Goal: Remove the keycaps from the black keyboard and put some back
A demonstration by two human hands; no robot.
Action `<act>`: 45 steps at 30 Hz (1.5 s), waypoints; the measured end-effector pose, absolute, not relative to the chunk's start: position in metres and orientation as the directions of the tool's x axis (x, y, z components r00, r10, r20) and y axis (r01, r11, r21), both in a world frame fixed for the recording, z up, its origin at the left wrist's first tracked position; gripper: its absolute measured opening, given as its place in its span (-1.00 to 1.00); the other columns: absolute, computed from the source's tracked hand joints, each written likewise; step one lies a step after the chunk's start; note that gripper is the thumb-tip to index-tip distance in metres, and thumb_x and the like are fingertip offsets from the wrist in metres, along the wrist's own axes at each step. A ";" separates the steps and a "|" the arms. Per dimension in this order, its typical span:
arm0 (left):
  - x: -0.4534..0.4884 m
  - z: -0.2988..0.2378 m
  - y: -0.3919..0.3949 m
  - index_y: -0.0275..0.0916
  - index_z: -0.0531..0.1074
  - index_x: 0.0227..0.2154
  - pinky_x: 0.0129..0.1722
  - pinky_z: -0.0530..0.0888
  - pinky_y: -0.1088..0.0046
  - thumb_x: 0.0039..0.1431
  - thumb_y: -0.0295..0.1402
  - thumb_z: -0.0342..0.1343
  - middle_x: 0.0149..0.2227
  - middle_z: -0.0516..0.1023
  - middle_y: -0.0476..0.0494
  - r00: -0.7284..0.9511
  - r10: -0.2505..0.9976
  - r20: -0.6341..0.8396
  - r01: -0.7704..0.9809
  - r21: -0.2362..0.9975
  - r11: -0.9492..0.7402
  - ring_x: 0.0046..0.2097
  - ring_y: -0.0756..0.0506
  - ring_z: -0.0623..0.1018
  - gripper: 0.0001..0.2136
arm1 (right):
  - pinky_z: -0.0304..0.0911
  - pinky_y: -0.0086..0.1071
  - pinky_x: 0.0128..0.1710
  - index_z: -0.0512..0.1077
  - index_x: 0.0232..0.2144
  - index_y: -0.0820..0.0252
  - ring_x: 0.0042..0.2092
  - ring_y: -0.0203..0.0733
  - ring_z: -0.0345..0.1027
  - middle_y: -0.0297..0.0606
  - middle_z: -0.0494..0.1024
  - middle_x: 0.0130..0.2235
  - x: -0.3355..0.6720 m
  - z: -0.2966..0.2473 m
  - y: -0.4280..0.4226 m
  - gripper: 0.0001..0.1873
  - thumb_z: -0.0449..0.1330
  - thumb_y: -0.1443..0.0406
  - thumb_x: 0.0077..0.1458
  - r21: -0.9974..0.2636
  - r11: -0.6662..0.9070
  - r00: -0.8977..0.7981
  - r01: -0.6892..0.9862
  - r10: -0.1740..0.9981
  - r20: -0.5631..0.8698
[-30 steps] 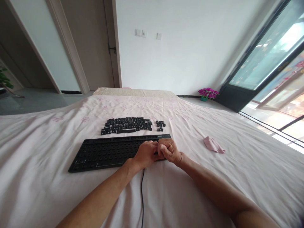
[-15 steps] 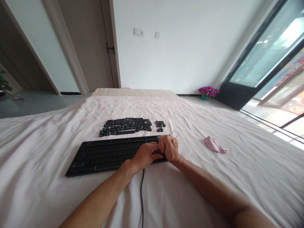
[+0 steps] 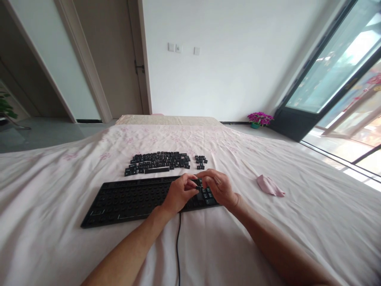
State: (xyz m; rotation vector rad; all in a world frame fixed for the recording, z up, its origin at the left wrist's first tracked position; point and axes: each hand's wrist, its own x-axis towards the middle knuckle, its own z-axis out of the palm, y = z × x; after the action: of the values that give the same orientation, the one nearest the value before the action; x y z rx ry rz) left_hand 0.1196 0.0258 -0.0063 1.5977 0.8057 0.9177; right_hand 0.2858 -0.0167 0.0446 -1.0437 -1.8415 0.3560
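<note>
Black keyboard [image 3: 133,196] lies flat on a pale pink sheet [image 3: 59,238] w/ a faint flower print, long side across the view, its black cable [image 3: 177,246] running off the near edge toward the person. Most of the board is stripped to bare sockets; caps are on only at the numpad block on the right end. Both hands sit on that end. Left hand [image 3: 178,192] comes in from the near side, wrist over the board's front edge, fingers curled & tips drawn together at a small dark cap, but can't tell if it's actually gripped. Right hand [image 3: 218,186] is just beside it, fingertips almost meeting the left's, palm down & fingers bent over the numpad; whether it holds anything, can't tell. Beyond the board, apart from it, loose keycaps [image 3: 157,162] are laid out in rows, w/ a smaller cluster of caps [image 3: 201,160] just to their right. A crumpled pink cloth [image 3: 269,185] lies on the sheet well to the right of the hands. Further back: white wall w/ switches [image 3: 177,48], a brown door [image 3: 119,71] on the left, a pot of purple flowers [image 3: 259,118] on the floor by the big glass door [image 3: 336,71].
</note>
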 end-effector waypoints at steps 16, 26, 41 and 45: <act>0.120 -0.009 0.029 -0.24 0.38 -0.03 -0.19 0.46 0.41 0.00 -0.47 0.17 -0.28 0.53 -0.09 0.353 0.915 0.197 0.045 0.973 -0.227 -0.28 -0.03 0.54 -0.60 | 0.20 -0.43 -0.34 0.56 -0.34 0.11 -0.34 -0.22 0.42 -0.35 0.60 -0.38 0.329 0.020 0.030 -0.84 0.21 0.21 0.04 -0.656 0.128 0.049 0.744 0.968 0.246; 0.119 -0.006 0.029 -0.26 0.48 -0.18 -0.20 0.47 0.41 0.02 -0.50 0.11 -0.28 0.55 -0.12 0.411 0.886 0.216 0.124 0.949 -0.289 -0.30 -0.02 0.53 -0.74 | 0.17 -0.42 -0.35 0.58 -0.31 0.09 -0.33 -0.21 0.43 -0.31 0.61 -0.33 0.378 -0.009 0.076 -0.79 0.18 0.21 0.04 -0.508 -0.163 0.261 0.846 0.957 0.128; 0.118 -0.005 0.027 -0.26 0.51 -0.22 -0.19 0.47 0.42 0.03 -0.51 0.10 -0.26 0.58 -0.13 0.417 0.878 0.233 0.149 0.936 -0.319 -0.28 -0.04 0.54 -0.77 | 0.20 -0.43 -0.26 0.60 -0.30 0.08 -0.22 -0.15 0.46 -0.28 0.62 -0.31 0.377 -0.016 0.082 -0.77 0.18 0.18 0.05 -0.468 -0.150 0.241 0.871 0.960 0.142; 0.118 -0.005 0.028 -0.26 0.52 -0.24 -0.19 0.48 0.42 0.04 -0.50 0.11 -0.26 0.59 -0.13 0.418 0.878 0.233 0.144 0.937 -0.317 -0.28 -0.04 0.55 -0.79 | 0.20 -0.42 -0.25 0.60 -0.28 0.05 -0.19 -0.12 0.47 -0.29 0.63 -0.28 0.378 -0.018 0.080 -0.77 0.18 0.19 0.06 -0.449 -0.144 0.235 0.882 0.960 0.155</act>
State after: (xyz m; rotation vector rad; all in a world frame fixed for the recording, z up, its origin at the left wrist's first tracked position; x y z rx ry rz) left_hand 0.1183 0.0284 -0.0048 1.7392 0.8916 0.9856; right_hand 0.3776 0.0798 -0.0175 -2.0677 -1.6853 0.2324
